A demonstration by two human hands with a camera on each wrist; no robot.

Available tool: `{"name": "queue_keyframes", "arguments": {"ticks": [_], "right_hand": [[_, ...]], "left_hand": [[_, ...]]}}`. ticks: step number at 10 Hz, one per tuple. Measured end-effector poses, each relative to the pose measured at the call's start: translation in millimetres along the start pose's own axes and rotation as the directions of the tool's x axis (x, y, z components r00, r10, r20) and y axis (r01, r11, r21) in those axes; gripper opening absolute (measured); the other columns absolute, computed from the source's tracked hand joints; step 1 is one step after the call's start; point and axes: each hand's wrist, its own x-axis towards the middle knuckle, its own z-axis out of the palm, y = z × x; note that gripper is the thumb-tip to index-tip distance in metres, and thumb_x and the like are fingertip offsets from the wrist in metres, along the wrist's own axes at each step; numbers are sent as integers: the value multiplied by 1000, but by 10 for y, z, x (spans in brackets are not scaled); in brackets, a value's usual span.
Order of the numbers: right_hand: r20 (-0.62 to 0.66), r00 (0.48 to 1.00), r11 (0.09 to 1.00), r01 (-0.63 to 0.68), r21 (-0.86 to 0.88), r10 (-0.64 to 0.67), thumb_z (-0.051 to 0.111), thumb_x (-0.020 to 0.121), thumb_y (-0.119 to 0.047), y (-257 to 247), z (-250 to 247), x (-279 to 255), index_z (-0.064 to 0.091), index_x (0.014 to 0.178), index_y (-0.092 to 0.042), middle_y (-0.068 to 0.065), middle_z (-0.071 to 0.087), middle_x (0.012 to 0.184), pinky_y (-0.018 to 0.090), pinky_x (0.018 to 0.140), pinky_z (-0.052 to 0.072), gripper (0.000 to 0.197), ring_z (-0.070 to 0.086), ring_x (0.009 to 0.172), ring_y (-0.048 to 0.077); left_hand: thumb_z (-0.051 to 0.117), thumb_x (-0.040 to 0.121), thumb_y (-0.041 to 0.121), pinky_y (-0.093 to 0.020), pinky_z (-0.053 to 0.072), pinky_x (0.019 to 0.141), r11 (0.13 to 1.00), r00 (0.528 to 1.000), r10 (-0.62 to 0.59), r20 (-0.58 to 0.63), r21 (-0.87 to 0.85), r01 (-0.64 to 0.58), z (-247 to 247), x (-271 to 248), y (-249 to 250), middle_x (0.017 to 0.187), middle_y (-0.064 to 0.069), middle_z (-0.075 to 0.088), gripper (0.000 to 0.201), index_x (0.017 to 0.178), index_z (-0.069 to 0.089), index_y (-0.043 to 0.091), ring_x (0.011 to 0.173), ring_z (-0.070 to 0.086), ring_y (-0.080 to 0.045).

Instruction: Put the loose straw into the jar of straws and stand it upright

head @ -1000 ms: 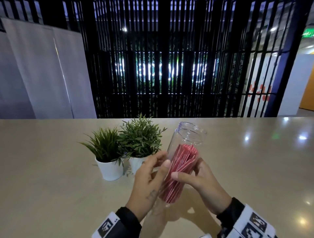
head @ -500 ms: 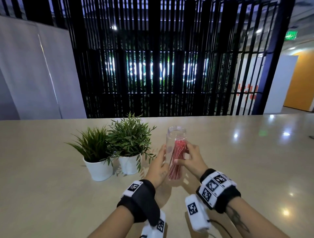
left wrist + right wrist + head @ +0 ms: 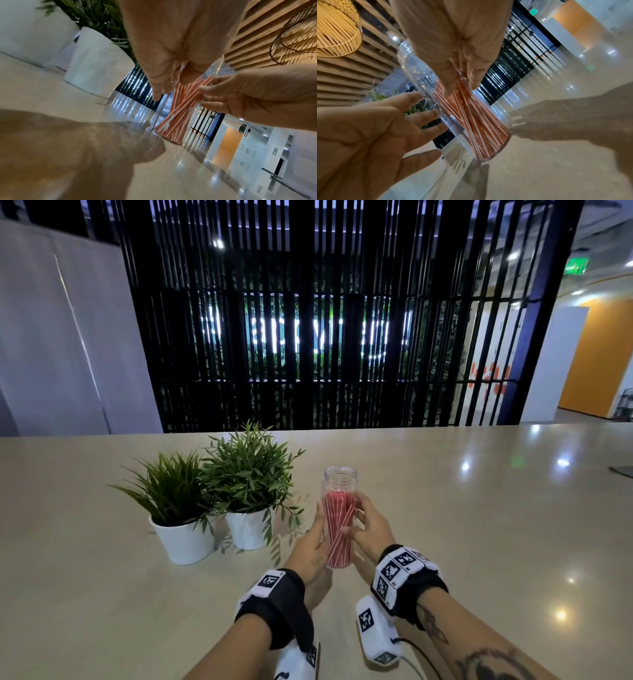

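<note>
A clear plastic jar (image 3: 339, 482) stands upright on the beige table (image 3: 479, 525), packed with red-and-white striped straws (image 3: 337, 542) that lean and cross inside it. My left hand (image 3: 317, 529) lies against the jar's left side with straight, spread fingers (image 3: 423, 116). My right hand (image 3: 364, 520) holds the jar's right side, thumb across the front and fingers at the side. The wrist views show the jar (image 3: 419, 70) and its straws (image 3: 178, 108) between both hands. No loose straw lies outside the jar.
Two green plants in white pots (image 3: 185, 537) (image 3: 248, 529) stand just left of the jar, the nearer one about a hand's width away. A black slatted screen runs behind the table's far edge. Bare tabletop stretches to the right and front.
The jar was tilted and held up between both hands; it now stands upright on the table. My left fingers have straightened against its side.
</note>
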Motion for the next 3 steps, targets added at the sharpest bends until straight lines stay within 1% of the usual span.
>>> {"name": "queue_keyframes", "arguments": {"ticks": [1, 2, 3], "right_hand": [[-13, 1000, 1000, -15, -20, 15, 55, 77, 16, 27, 10, -9, 43, 126, -12, -4, 50, 110, 18, 93, 33, 58, 47, 116, 14], [35, 998, 999, -49, -7, 50, 51, 80, 17, 6, -8, -39, 33, 135, -9, 2, 48, 127, 1, 75, 37, 64, 45, 123, 19], [50, 991, 979, -127, 158, 121, 42, 87, 16, -105, -72, -151, 4, 145, -13, 1, 40, 129, -3, 52, 38, 75, 39, 106, 10]], "left_hand": [[32, 92, 12, -19, 24, 99, 1000, 1000, 19, -14, -1, -19, -4, 21, -45, 148, -12, 27, 64, 141, -9, 20, 120, 27, -4], [32, 93, 3, -8, 33, 88, 1000, 999, -21, -27, 1, 21, -14, 57, -54, 131, -2, 40, 68, 140, -13, 21, 107, 42, -1], [34, 92, 3, -1, 38, 63, 997, 992, -42, -119, -69, 34, -38, 20, 0, 105, 7, 35, 70, 140, -14, 22, 73, 40, 4]]}}
